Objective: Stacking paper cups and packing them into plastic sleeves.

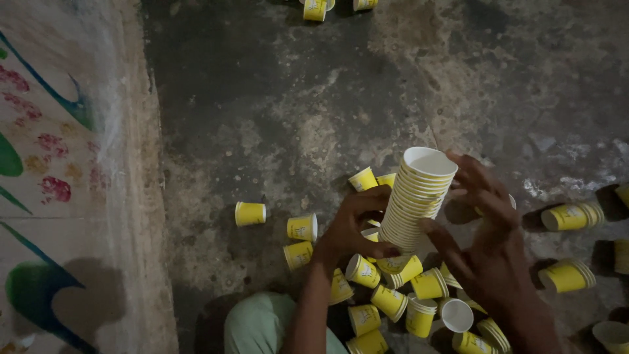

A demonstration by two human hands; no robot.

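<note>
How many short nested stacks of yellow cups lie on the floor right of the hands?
2: one stack lies right of the right hand, the other just below it. Cups cut off at the right edge may be further stacks.

Stack of yellow cups [414, 206] between both hands

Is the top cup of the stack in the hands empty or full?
Empty: the top cup of the stack shows only its bare white inside.

Your left hand [350, 226] curls in a closed grip, forearm rising from below; your right hand [488, 239] spreads open-fingered beside it.
</note>
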